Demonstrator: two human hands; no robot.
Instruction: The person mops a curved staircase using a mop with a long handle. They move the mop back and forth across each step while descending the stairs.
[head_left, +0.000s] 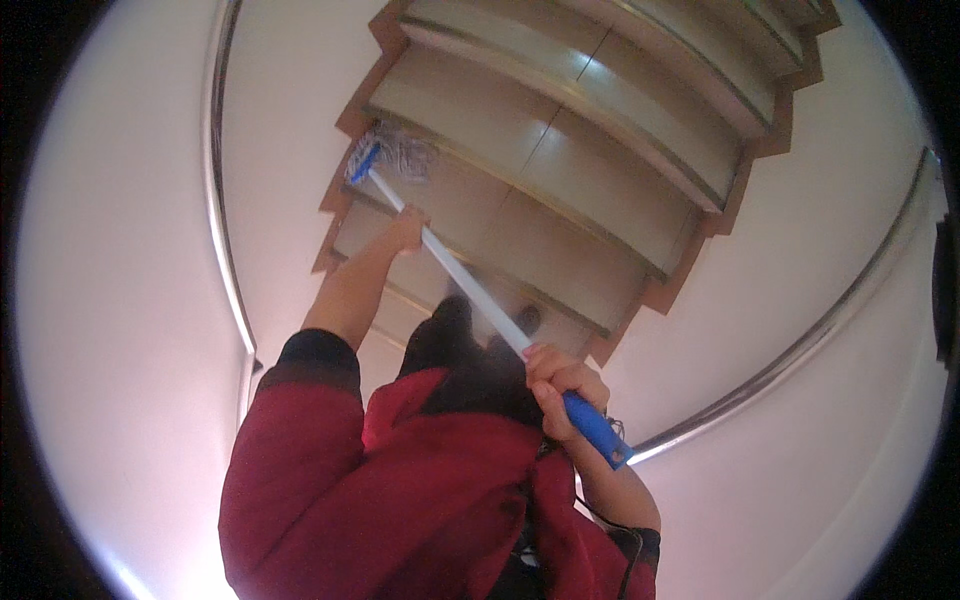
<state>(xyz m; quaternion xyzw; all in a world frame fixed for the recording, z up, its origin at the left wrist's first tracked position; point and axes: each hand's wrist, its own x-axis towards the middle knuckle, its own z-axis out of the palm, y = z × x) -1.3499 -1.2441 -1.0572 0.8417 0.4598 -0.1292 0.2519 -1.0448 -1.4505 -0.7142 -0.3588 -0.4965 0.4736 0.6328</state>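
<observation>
Both hands grip one string mop. My left hand is closed round the white handle on its lower part, not far above the head. Near the top end, my right hand wraps the handle just by its blue grip. The mop's blue head clamp and its pale strings lie at the left end of a stair tread, close to the stepped skirting. The strings spread to the right along the tread, under the edge of the step above.
Tiled stairs rise ahead, with stepped brown skirting along both sides. A metal handrail runs along the left wall, another handrail along the right. My shoes stand on a lower step. A thin cable hangs by my right arm.
</observation>
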